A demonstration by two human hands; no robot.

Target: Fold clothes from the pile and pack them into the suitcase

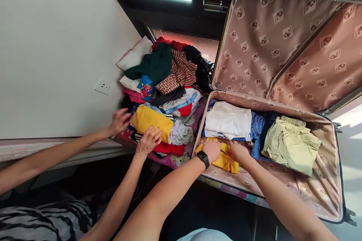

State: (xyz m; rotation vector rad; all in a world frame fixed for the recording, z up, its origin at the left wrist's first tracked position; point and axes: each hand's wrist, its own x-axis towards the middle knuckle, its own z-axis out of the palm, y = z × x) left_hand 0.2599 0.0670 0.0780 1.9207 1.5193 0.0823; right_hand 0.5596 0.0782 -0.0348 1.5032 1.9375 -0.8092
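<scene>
Lengthwise along the near side of the suitcase [329, 180], the yellow garment [228, 164] lies partly under the left hand [211, 149]; the right hand [237, 151] meets its far-right edge; whether either pinches it, I cannot tell.

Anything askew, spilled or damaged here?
Nothing visibly spilled or damaged. Untidy, though: the clothes pile left of the open suitcase is a loose jumble, and the pale green garment inside lies slanted and rumpled, unlike the flatter, squarer white garment.

Square-faced black watch [203, 159] on the left wrist [192, 167], bare forearms [169, 194], pale clothing [205, 235].
</scene>
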